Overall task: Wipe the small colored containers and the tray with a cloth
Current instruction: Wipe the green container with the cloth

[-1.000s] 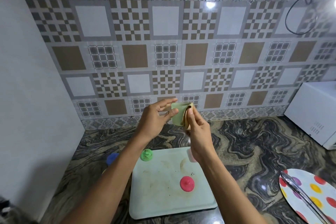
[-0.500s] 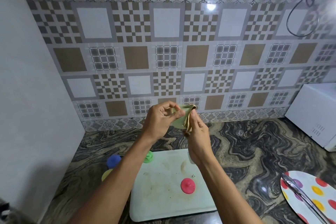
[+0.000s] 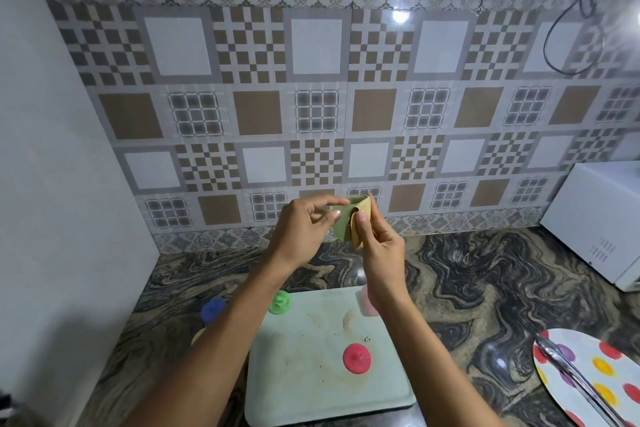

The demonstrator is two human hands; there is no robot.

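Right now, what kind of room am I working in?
Most likely a home kitchen: a dark marbled stone countertop meets a patterned tile backsplash, a white appliance that looks like a microwave sits at the right, and a polka-dot plate with metal tongs lies nearby.

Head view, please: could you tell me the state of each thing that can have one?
pale green cup: held up by left hand, cloth pressed on it by right hand.
tray: flat on counter, stained.
red container: upright on tray.
blue container: on counter, off tray.

Tray (image 3: 304,388) middle open; red container (image 3: 356,358) near front, green container (image 3: 279,302) at back-left corner
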